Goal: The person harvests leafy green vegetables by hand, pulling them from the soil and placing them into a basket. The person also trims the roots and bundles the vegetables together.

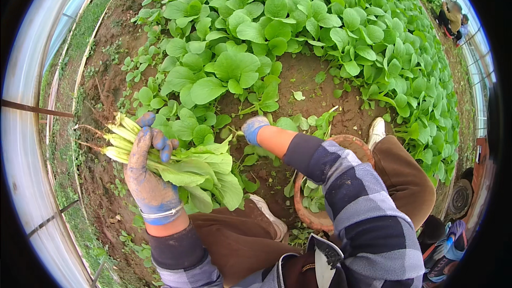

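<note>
My left hand (146,173), in a muddy blue-and-tan glove, is closed around a bunch of leafy greens (208,173). Their pale stems and thin roots stick out to the left, while the broad leaves hang to the right. My right hand (255,129), gloved the same way, reaches down to the soil at the near edge of the growing greens (234,69). Its back faces up and its fingers are hidden, so I cannot tell whether it grips a plant.
Between my legs stands a reddish-brown basin (305,214) with some greens inside, partly covered by my right arm. My shoes (376,132) rest on bare soil (304,82). Plastic greenhouse walls (26,144) curve along both sides. People (452,20) crouch at the far right.
</note>
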Tool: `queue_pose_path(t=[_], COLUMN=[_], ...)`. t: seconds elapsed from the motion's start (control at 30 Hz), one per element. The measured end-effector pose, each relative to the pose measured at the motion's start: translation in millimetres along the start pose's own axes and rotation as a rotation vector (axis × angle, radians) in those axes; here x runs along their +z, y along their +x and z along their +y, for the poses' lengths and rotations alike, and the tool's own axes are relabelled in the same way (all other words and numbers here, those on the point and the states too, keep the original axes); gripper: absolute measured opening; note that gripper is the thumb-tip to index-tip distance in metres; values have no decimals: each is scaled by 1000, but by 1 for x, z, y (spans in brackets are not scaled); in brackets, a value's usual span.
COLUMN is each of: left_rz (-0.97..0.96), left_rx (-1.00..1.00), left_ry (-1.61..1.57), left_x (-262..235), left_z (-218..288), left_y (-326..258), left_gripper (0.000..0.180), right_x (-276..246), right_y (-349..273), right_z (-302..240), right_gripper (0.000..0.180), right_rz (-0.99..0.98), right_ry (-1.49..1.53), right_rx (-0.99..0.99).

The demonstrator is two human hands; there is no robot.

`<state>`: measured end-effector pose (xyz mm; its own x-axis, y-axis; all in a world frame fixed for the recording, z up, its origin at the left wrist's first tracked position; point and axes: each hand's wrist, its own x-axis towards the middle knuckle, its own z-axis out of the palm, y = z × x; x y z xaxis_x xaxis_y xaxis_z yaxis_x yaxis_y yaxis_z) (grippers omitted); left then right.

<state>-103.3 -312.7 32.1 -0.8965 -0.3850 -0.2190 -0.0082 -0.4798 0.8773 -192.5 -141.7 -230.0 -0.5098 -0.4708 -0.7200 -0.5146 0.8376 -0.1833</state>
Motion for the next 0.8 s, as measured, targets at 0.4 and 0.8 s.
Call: queue_pose_path(t=[0.4,0.8], left_rz=[25,-23], left_rx=[-20,-56], left_ry=[67,58], left_x=[7,9], left_z=[-9,-14], left_y=[4,3], left_gripper=[35,34], right_x=[10,-1], right_y=[84,42], right_z=[19,28], right_gripper=[32,26], right_rz=[179,-21], right_ry=[-343,211], right_rx=[125,214])
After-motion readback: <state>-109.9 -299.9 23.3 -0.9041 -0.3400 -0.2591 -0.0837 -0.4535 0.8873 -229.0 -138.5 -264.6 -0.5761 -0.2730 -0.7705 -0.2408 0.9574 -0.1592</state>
